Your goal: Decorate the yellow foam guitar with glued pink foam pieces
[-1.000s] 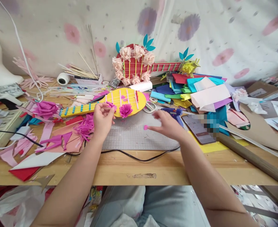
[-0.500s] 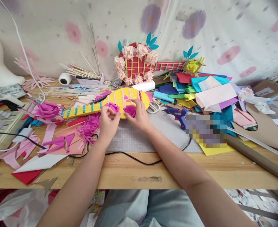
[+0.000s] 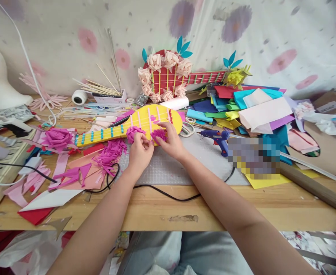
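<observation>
From the head camera, both hands met at the near edge of a yellow paper guitar [image 3: 145, 122] lying flat on a grey cutting mat [image 3: 170, 166]. The left hand [image 3: 139, 152] pinched a magenta paper flower [image 3: 134, 132] against the guitar body; the right hand [image 3: 173, 143], fingers curled narrow, pressed a second flower [image 3: 158, 134] beside it. Paper scraps [image 3: 107, 154] crowded the left, a blue glue gun [image 3: 217, 138] lay just right, and bare mat stayed open toward the table's front edge.

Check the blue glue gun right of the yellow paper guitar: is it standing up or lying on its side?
Lying on its side. The blue glue gun rests flat on the grey cutting mat, nozzle pointing left, handle toward the table's front edge.
</observation>
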`<action>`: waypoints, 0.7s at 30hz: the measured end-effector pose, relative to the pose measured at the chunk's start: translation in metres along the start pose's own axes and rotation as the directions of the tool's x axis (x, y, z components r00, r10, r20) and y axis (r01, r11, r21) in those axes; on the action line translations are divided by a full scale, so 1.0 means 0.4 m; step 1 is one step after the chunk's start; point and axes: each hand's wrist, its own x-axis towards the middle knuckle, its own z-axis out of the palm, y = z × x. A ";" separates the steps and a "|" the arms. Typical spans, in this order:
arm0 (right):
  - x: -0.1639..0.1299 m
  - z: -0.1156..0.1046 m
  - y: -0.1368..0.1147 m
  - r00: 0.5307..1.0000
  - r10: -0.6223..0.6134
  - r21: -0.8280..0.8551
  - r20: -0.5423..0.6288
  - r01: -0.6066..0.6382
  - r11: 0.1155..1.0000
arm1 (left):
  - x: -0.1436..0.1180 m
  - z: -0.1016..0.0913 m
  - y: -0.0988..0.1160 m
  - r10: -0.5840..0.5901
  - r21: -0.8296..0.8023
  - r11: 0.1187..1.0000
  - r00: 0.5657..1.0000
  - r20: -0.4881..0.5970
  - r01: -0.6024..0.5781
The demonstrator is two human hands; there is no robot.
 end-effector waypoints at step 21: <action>-0.008 0.006 -0.005 1.000 -0.016 -0.040 0.007 0.016 0.999 | 0.003 0.022 0.000 -0.001 0.074 0.997 1.000 -0.026 0.003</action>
